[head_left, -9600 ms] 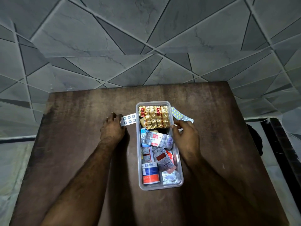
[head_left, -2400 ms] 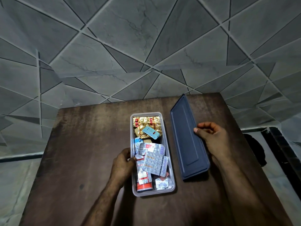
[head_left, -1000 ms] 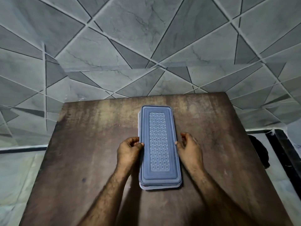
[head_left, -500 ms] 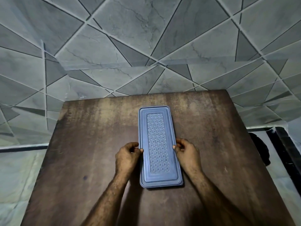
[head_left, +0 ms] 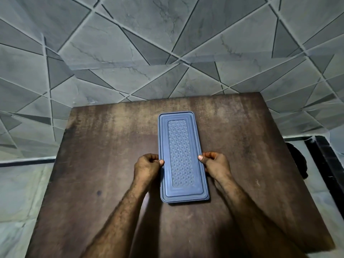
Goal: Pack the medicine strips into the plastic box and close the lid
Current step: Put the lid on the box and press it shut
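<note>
Both hands flanked the closed box in the head view, one on each long side. Left hand (head_left: 148, 167) was curled, its thumb tip resting on the left border of the blue lid (head_left: 181, 155) and its other fingers tucked down beside the box wall; right hand (head_left: 216, 165) mirrored it, thumb on the right border, fingers folded under. Each hand looked narrowly closed in a pinch on the lid's edge, though the fingers below the rim were hidden.

Lid and plastic box (head_left: 186, 201) lay near the middle of the brown tabletop (head_left: 102, 164), the long axis running from the near edge toward the far edge. Only a thin line of the box showed under the lid's near end, and no medicine strips were visible. Both hands sat on the nearer half of the box, about equally close, so the far half lay straight ahead of them along that axis. Any pressing still needed probably belonged there, since whether the far corners had snapped down could not be told.
</note>
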Demonstrator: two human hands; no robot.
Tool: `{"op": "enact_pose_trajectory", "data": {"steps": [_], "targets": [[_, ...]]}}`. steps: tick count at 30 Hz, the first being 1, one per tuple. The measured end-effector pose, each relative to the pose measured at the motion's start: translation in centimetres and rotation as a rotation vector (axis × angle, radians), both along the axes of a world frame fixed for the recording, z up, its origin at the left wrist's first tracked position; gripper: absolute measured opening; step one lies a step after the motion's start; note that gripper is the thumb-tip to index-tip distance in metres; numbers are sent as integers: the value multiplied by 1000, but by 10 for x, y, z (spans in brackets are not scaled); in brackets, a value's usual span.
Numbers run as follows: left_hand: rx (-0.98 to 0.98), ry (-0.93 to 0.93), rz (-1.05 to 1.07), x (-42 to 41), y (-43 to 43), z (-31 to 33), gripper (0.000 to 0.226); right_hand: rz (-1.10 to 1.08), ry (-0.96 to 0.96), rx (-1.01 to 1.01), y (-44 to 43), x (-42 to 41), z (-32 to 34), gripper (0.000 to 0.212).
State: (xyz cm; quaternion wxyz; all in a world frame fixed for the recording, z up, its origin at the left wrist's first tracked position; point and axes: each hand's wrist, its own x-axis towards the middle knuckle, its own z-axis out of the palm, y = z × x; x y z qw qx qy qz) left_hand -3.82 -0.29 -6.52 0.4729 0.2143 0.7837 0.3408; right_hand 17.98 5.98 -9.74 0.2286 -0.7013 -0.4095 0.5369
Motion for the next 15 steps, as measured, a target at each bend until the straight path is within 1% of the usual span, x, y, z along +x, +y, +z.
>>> {"op": "enact_pose_trajectory", "data": {"steps": [1,2,4,6,8,11,14,15], "targets": [[-1,20,-1,1,0,-1,17,-10,8,-4,2,1,-5,46],[-1,40,-3,1,0,-1,13,-18,6,-9,3,-1,-6,44],[3,61,-7,2,1,-1,7,-19,-22,-3,2,-8,10,32],[-5,51,-1,0,2,-4,7,-29,-77,18,2,-10,14,17],[-10,20,0,-2,3,-7,9,-41,-97,17,3,-11,14,14],[-10,-83,5,-4,2,-3,11,-45,-22,-1,2,-7,13,21],[14,-204,3,-5,5,5,9,-80,135,-50,3,-6,20,13],[26,-224,1,-7,8,7,7,-75,172,-61,6,-6,22,13]]}}
